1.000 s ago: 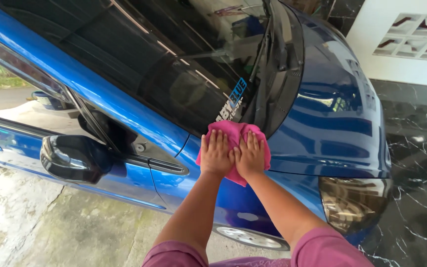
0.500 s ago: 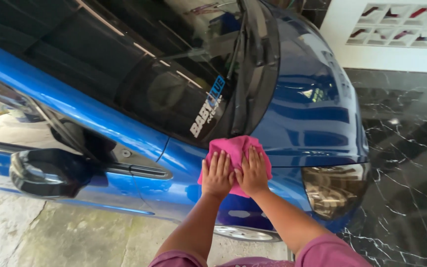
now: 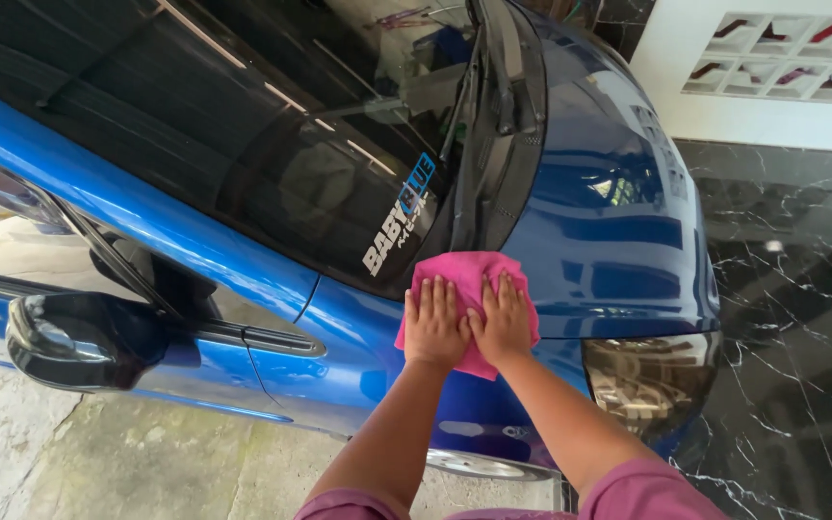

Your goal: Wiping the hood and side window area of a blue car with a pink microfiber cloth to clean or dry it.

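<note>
While both my hands lie flat side by side, left hand (image 3: 433,327) and right hand (image 3: 501,323) press the pink cloth (image 3: 469,279) onto the blue car's fender (image 3: 358,318), fingers extended together, near the windscreen's lower corner (image 3: 377,241), above the headlight (image 3: 647,380).

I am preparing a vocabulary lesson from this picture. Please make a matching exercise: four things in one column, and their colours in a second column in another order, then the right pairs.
Things:
1. cloth
2. bonnet
3. mirror
4. wall

Colours:
A. white
B. black
C. pink
D. blue

Pairs: 1-C, 2-D, 3-B, 4-A

The left hand and right hand lie flat, side by side, on the cloth.
</note>
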